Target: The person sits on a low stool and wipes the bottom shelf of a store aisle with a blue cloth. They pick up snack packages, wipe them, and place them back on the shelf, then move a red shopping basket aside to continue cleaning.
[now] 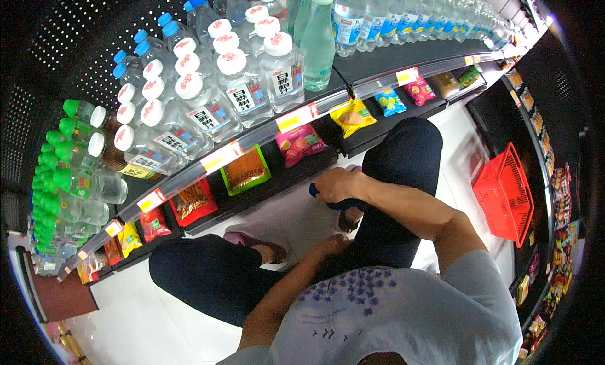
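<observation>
My right hand [336,186] is closed around a dark blue item, perhaps cloth [342,205]; part of it shows beyond the fingers and under the palm. It is beside my right knee, in front of the lower shelf. My left hand [334,244] lies low between my legs, near the dark trousers; its fingers are partly hidden and blurred, so its hold cannot be told. On the shelf ahead are clear bottles with white caps [243,98], a pale green glass bottle [317,46] and snack bags, among them a yellow one [353,117] and a pink one [300,143].
Green-capped bottles [61,176] line the shelf at left, and blue-labelled bottles [373,27] run to the right. A price rail [257,140] edges the shelf. A red plastic basket [503,195] stands on the white floor at right, before another shelf of packets [560,190].
</observation>
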A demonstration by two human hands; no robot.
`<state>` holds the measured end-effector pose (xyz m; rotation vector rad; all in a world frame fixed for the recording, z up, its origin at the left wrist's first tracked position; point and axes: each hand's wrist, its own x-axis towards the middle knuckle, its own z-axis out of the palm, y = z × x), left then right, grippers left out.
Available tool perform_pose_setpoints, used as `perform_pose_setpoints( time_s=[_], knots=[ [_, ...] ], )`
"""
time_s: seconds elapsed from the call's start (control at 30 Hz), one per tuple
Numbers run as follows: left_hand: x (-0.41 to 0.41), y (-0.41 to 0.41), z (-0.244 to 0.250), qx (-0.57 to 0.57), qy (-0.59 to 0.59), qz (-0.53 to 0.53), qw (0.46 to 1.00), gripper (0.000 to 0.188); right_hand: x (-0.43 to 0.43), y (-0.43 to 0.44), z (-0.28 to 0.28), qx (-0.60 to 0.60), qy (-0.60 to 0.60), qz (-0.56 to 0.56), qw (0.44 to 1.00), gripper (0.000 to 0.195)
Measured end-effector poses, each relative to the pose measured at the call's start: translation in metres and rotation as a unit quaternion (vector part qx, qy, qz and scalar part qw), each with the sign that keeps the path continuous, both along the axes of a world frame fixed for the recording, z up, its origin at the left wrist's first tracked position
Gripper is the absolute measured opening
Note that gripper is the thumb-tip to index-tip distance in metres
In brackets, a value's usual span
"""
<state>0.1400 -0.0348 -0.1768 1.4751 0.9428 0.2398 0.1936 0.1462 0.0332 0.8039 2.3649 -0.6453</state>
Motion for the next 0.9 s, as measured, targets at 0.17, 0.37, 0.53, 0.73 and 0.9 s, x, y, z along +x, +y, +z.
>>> perform_pose_setpoints(
  time_s=[0.17,0.37,0.53,0.73,0.9],
  knots=[
    [0.013,0.001,-0.051,-0.007,0.019,-0.059,0.998,0.045,0.003,-0.003,-0.031,0.006,0.01,-0.027,1.0,0.036],
    [0.038,0.003,-0.092,-0.045,0.022,-0.131,0.99,0.052,0.019,-0.018,-0.05,0.022,0.001,-0.038,0.999,0.03],
    [0.047,-0.007,-0.121,-0.081,0.036,-0.177,0.98,0.058,0.042,-0.038,-0.027,0.059,0.014,-0.068,0.996,0.033],
    [0.035,-0.022,-0.14,-0.125,0.046,-0.145,0.98,0.065,0.014,-0.037,0.019,0.041,0.05,-0.043,0.997,0.038],
    [0.02,-0.036,-0.054,0.046,0.097,-0.142,0.984,0.058,0.047,0.004,0.013,-0.028,-0.005,0.003,1.0,0.032]
  ],
)
